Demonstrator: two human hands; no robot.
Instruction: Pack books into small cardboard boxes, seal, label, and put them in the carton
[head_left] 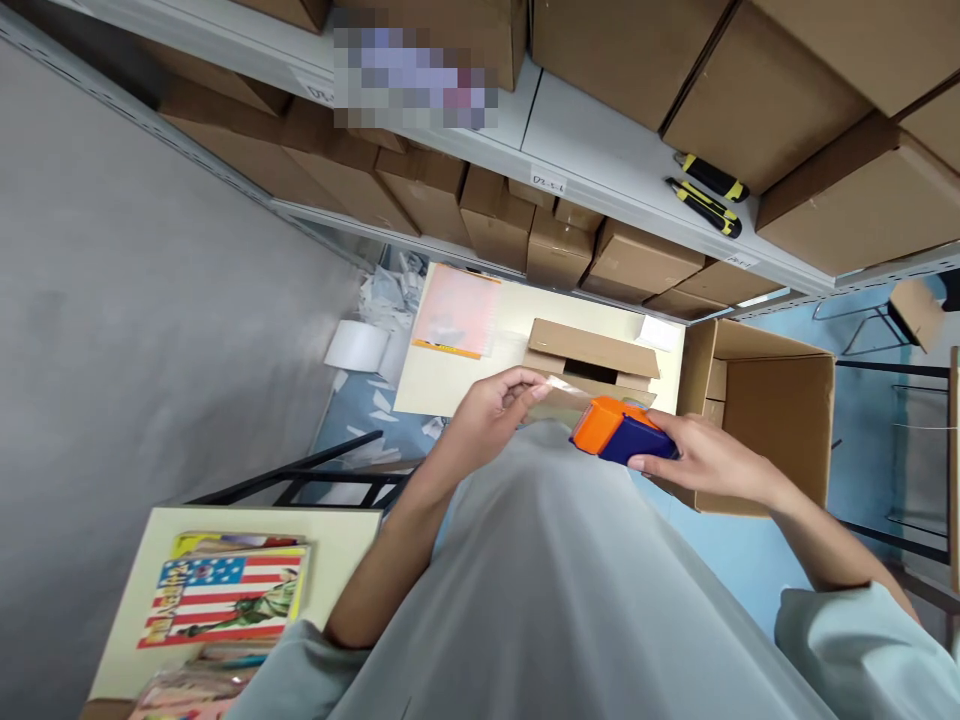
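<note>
My right hand [694, 452] is wrapped round an orange and dark blue tape dispenser [619, 432] in front of my body. A short strip of clear packing tape [568, 386] stretches from the dispenser to my left hand [504, 405], whose thumb and fingers pinch its end. Just beyond both hands, a cardboard box [592, 348] sits on the cream table [510, 310] with its flaps raised and a dark gap showing between them. The dispenser and my hands hide part of the box's near side.
A large open carton [780, 420] stands to the right, with smaller boxes inside. A pink sheet [456, 312] lies on the table's left. Shelves overhead hold cardboard boxes and two utility knives [709, 205]. Magazines [225, 595] lie on a side table at lower left.
</note>
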